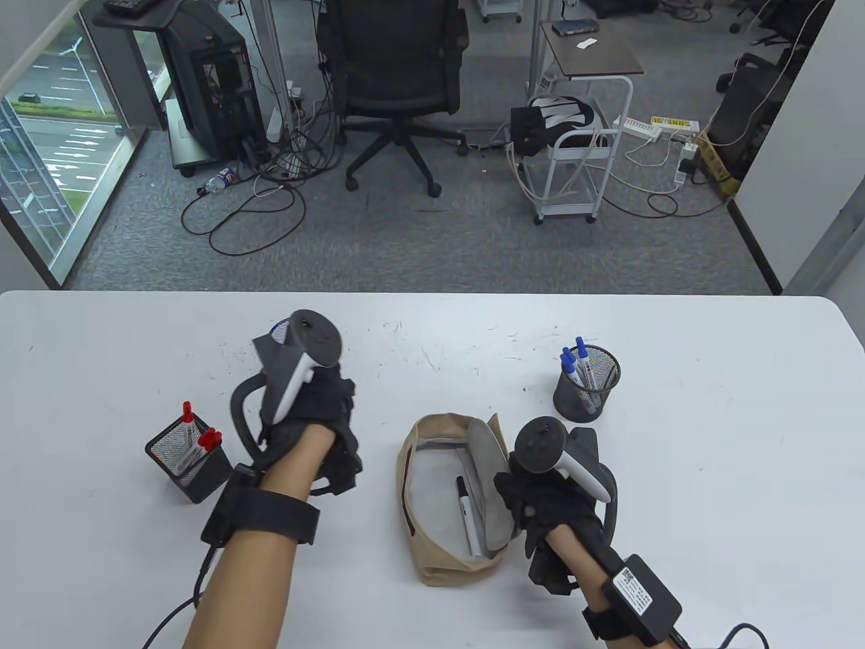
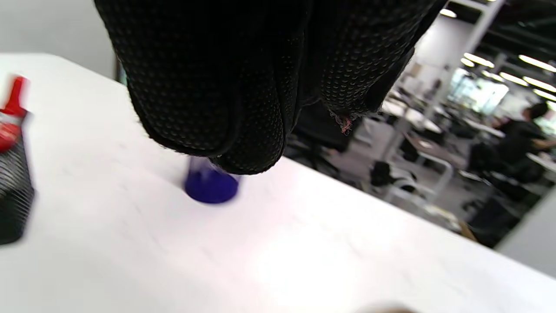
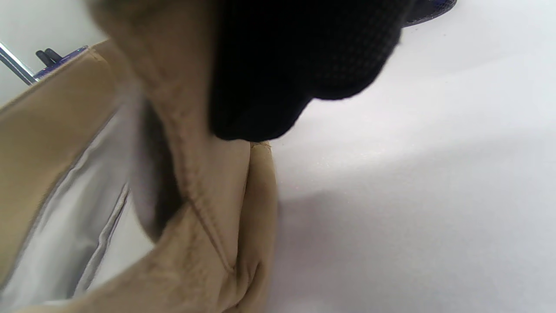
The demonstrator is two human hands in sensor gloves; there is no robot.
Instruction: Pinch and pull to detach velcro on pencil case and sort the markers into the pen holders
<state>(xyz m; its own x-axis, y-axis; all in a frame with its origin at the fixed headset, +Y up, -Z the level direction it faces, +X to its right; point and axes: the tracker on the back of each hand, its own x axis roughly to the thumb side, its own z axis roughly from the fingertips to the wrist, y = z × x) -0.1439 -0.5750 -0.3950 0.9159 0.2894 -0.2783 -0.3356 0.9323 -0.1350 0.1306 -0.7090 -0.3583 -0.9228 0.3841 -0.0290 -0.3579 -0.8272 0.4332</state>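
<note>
The tan pencil case (image 1: 432,554) lies open at the front centre, with a black-capped marker (image 1: 470,514) on its grey lining. My right hand (image 1: 517,493) grips the case's right rim; in the right wrist view a gloved fingertip (image 3: 295,65) presses on the tan fabric (image 3: 208,182). My left hand (image 1: 324,405) hovers left of the case, fingers (image 2: 243,130) curled round a blue-capped marker (image 2: 211,187) whose cap pokes out below them. A square black holder (image 1: 196,476) with red markers (image 1: 203,443) stands at the left. A round mesh holder (image 1: 586,395) with blue markers (image 1: 581,358) stands at the right.
The white table (image 1: 709,473) is scuffed with pen marks near the middle. Behind its far edge are an office chair (image 1: 399,81), a white cart (image 1: 581,162) and floor cables. The square holder (image 2: 13,195) shows blurred at the left wrist view's left edge.
</note>
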